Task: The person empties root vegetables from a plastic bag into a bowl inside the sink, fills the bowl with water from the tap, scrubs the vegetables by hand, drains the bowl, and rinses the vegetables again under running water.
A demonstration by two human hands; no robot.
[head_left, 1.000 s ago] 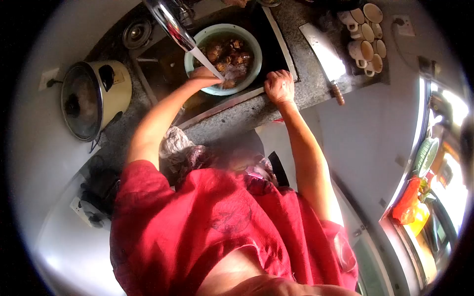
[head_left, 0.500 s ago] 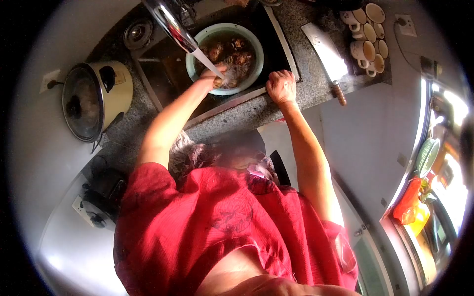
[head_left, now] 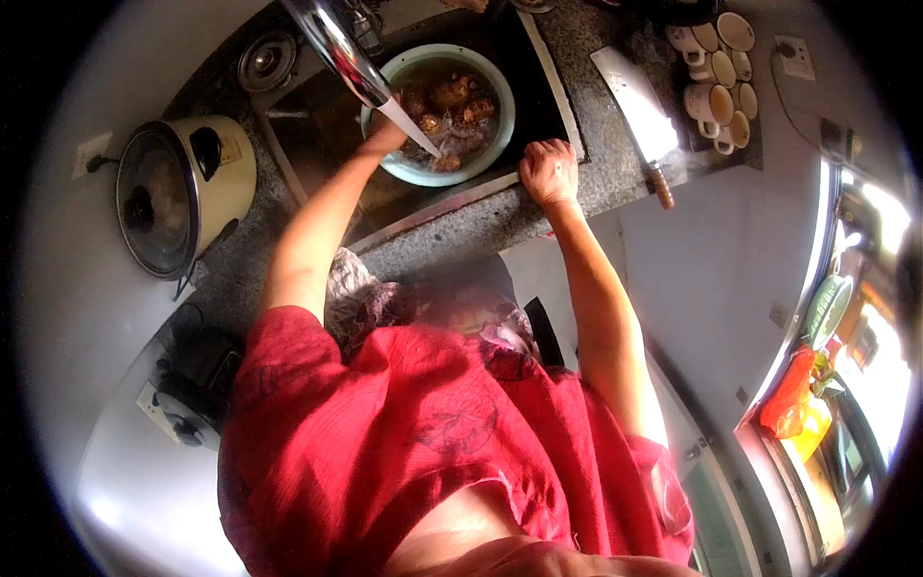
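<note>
A pale green-white basin (head_left: pixel 507 91) stands in the dark sink (head_left: pixel 332 144). Murky water and several brown, lumpy pieces (head_left: pixel 461 93) fill it; their kind is unclear. The chrome faucet (head_left: pixel 336 48) pours a stream of water (head_left: pixel 415 130) into it. At the basin's left side, my left hand (head_left: pixel 386 132) reaches in over the rim, its fingers hidden behind the faucet and stream. My right hand (head_left: pixel 549 171) rests as a fist on the sink's front right edge, fingers curled under, with nothing visible in them.
On the right counter lie a cleaver (head_left: pixel 635 106) with a wooden handle and several mugs (head_left: pixel 710 104). A cream-coloured cooker (head_left: pixel 228 168) with a glass lid stands left of the sink. Behind the sink's left corner is a round metal lid (head_left: pixel 267 62).
My left hand has drawn back from the middle of the basin towards its left rim. The brown pieces have shifted in the water. My right hand stays in place.
</note>
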